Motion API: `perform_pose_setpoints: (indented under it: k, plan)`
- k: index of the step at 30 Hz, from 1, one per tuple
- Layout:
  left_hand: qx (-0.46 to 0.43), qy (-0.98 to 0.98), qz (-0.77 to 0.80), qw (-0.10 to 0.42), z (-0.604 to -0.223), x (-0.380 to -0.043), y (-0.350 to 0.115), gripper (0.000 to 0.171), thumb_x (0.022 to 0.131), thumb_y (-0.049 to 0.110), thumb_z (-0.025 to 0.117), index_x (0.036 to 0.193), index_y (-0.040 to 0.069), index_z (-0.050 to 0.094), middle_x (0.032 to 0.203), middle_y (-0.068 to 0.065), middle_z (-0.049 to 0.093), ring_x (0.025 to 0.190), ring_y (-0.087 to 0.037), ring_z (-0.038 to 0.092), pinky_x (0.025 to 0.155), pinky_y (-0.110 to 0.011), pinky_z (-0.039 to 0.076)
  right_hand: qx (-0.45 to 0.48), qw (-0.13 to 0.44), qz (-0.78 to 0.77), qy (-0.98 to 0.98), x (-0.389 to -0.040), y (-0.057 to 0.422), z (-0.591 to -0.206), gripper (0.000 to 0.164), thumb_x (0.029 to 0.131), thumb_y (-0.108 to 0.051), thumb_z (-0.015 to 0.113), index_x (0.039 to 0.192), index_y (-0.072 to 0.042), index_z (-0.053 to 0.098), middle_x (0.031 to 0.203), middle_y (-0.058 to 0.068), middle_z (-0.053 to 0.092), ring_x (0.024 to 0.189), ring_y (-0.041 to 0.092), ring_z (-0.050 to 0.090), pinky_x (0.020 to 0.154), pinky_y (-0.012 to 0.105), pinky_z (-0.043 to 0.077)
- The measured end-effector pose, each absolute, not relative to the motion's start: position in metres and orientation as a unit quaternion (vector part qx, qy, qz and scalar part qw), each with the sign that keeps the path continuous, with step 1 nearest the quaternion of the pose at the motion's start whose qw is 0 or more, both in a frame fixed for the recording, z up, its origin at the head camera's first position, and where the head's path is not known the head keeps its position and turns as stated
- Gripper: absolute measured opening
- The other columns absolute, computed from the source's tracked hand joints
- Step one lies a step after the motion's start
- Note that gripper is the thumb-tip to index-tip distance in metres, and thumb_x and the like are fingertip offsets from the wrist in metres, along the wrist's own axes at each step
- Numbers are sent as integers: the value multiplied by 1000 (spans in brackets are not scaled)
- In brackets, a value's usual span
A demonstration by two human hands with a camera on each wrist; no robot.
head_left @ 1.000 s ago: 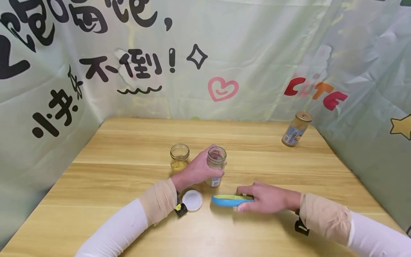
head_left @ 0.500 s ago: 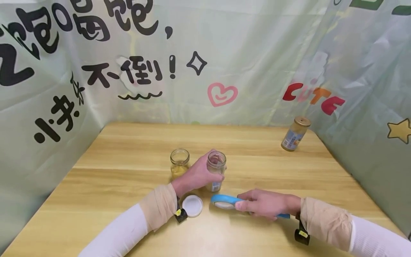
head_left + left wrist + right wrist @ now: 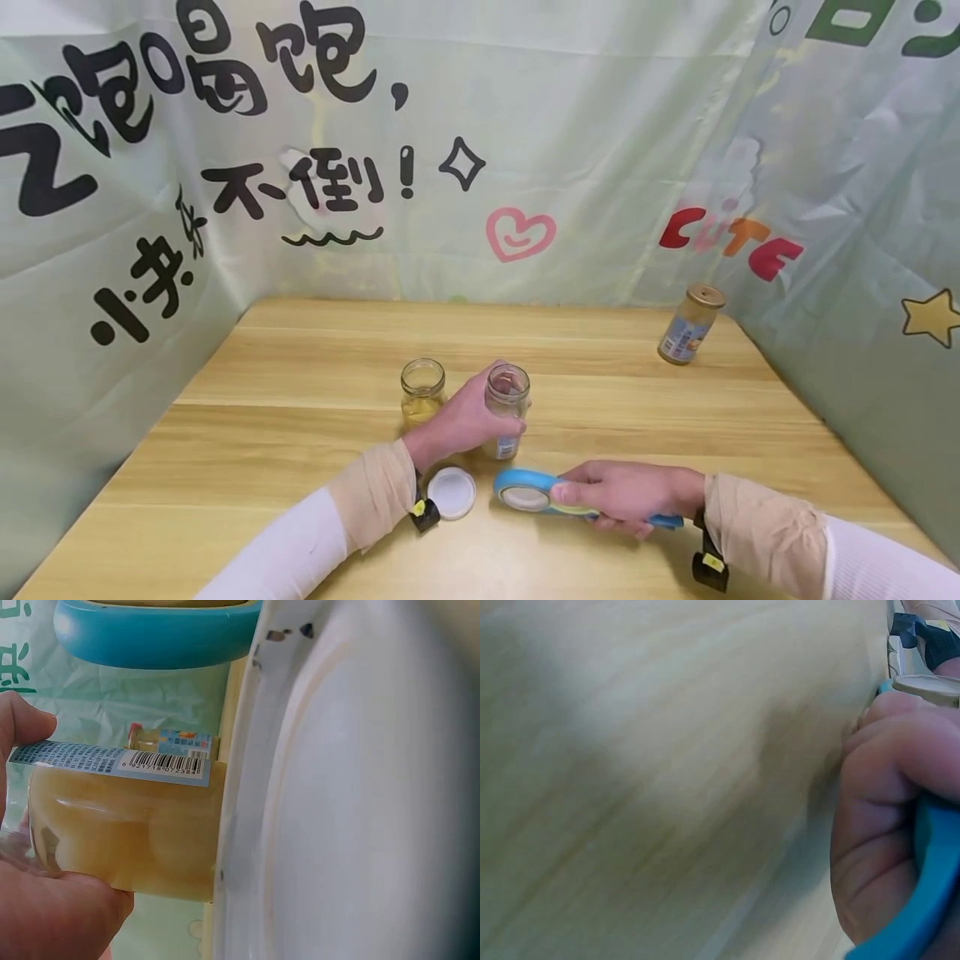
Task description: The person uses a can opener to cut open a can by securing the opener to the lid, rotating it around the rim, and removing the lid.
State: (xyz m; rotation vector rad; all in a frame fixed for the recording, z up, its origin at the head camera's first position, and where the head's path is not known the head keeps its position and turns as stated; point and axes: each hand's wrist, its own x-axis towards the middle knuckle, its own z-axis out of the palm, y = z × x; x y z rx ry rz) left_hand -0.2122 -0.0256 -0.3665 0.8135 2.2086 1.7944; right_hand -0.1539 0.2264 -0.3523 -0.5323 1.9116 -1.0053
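My left hand [image 3: 468,421] grips an open glass jar [image 3: 507,385] standing on the table; in the left wrist view its barcode label [image 3: 161,763] and pale yellow contents show. Just left of it is a second open jar [image 3: 422,407] with yellowish contents, partly behind my wrist. In front lies a white lid [image 3: 452,492], inside up, which looms large in the left wrist view. My right hand [image 3: 633,490] holds a blue jar opener [image 3: 517,481] low over the table, its round ring pointing left toward the jar. Fingers [image 3: 874,847] curl round the blue handle [image 3: 930,874] in the right wrist view.
A closed jar [image 3: 686,332] with a gold lid and blue label stands at the back right of the wooden table [image 3: 300,350]. Printed cloth [image 3: 600,167] hangs along the back and both sides. Small black cameras hang under both wrists.
My right hand has turned the jar opener from edge-on to ring face showing, its handle now reaching back under the palm. The head view has tilted up slightly. My left hand keeps its grip.
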Motion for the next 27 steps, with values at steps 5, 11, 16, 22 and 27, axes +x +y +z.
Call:
perform_pose_setpoints:
  k: [5,11,16,22,27]
  plan:
    - [278,742,604,81,-370,-211,-28,50,72,7,73,114,20,50,107,-7,65,95,-18,62,87,-36,50,-203,471,-416,751,-156,224,-352,44,102,-47,36,122,-14,57,53,-5,33,33,10,23,31,23,26]
    - [282,753,590,72,-369,-213,-30,49,73,10,74,114,22,51,106,-1,64,96,-15,61,87,-34,49,-192,507,-423,726,-157,220,-352,47,103,-50,30,96,-9,51,54,-4,32,33,11,21,32,25,24]
    - [287,749,592,74,-365,-213,-29,47,73,8,74,111,21,50,104,-3,64,94,-16,62,86,-34,50,-172,518,-425,722,-159,221,-353,49,102,-55,28,88,-11,45,56,-3,36,33,10,22,31,24,23]
    - [291,745,596,76,-365,-213,-29,46,73,7,73,110,20,50,103,-3,64,93,-16,61,85,-33,50,-148,551,-431,700,-165,221,-352,60,100,-60,24,105,-6,51,60,-2,40,35,9,26,32,24,25]
    - [296,741,598,73,-368,-215,-29,46,72,8,74,110,19,50,101,-2,63,91,-16,60,85,-32,50,-132,571,-419,693,-168,221,-350,68,98,-65,19,101,-5,52,61,-2,41,36,9,29,33,23,28]
